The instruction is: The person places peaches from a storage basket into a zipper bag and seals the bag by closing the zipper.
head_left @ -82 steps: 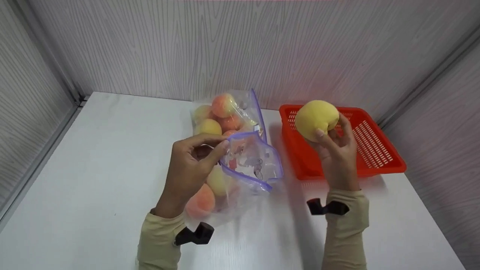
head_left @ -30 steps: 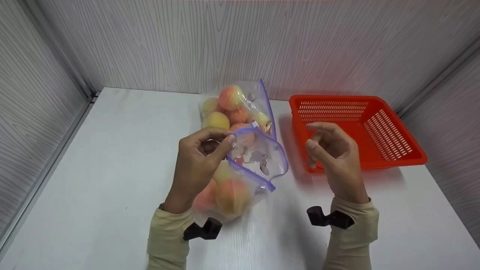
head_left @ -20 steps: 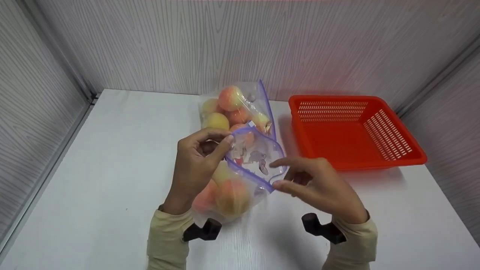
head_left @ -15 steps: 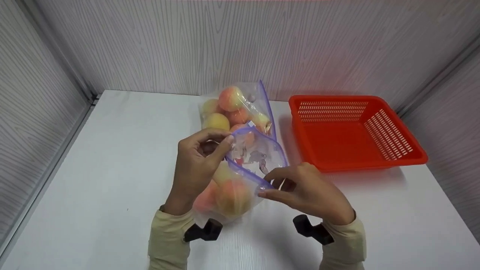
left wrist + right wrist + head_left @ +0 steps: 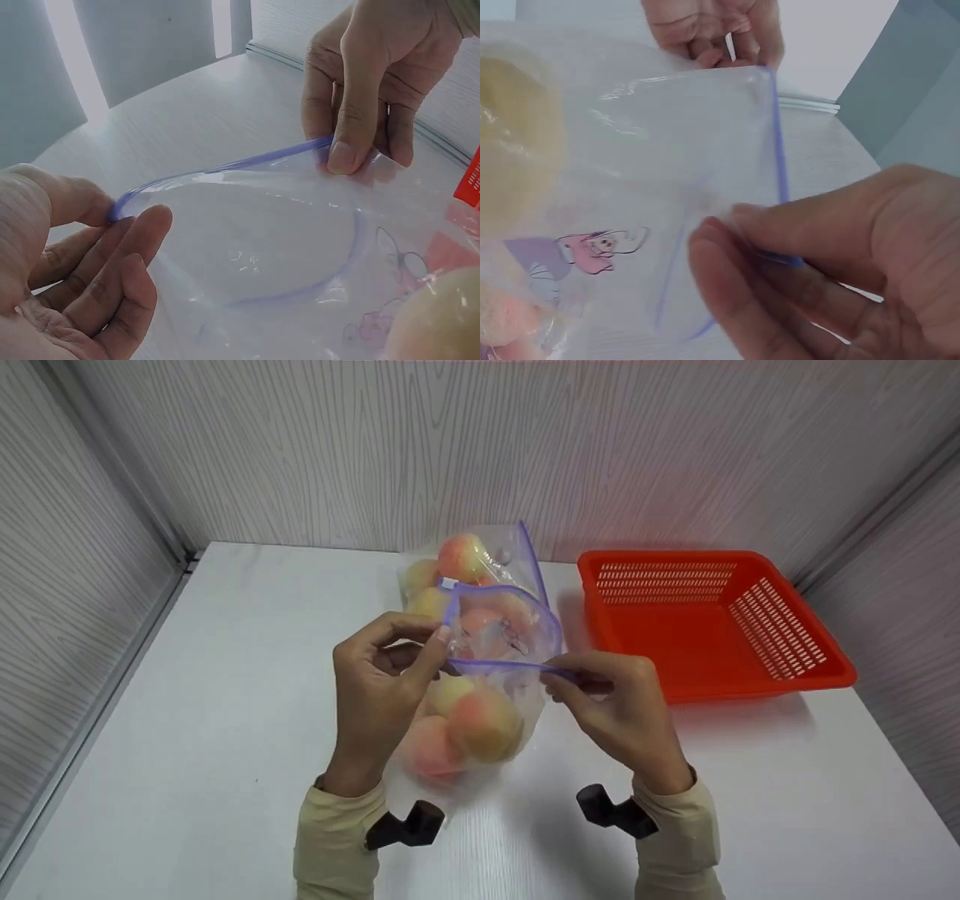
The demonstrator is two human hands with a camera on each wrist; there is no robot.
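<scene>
My left hand (image 5: 379,686) pinches the left end of the purple-edged mouth of a clear zip bag (image 5: 501,667). At the right end of that same edge, my right hand (image 5: 622,709) pinches the rim between thumb and fingers. In the left wrist view the mouth gapes, its purple zip strip (image 5: 255,160) stretched between both hands. Several yellow and pinkish peaches (image 5: 486,725) sit low in the bag. A white slider (image 5: 448,583) sits at the far corner of the mouth. Cartoon prints (image 5: 592,251) mark the film in the right wrist view.
Behind lies a second purple-edged bag (image 5: 531,556) with several peaches, partly covered by the front bag. To the right stands a red plastic basket (image 5: 697,645) with slotted walls and a bare floor. Pale panels (image 5: 480,450) enclose the white table (image 5: 247,690).
The yellow peach my right hand held at first has left that hand. This hand came across to the bag's mouth and took its right end. The mouth has lifted and levelled.
</scene>
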